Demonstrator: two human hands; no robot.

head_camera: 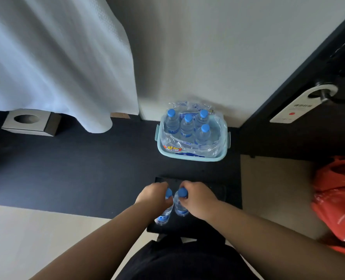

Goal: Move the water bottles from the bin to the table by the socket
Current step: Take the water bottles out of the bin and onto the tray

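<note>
A pale blue bin (191, 157) stands on the dark floor against the white wall, lined with torn plastic wrap and holding several clear water bottles (186, 126) with blue caps. My left hand (154, 196) grips one water bottle (163, 216) near its neck. My right hand (197, 199) grips a second bottle (180, 209) the same way. Both bottles are upright, side by side, over a small black surface (218, 191) below the bin. No socket is in view.
A white curtain (56, 63) hangs at left above a square metal box (31, 122) with a round hole. A black door (319, 98) with a handle tag stands at right. An orange plastic bag (337, 201) lies on the pale floor at right.
</note>
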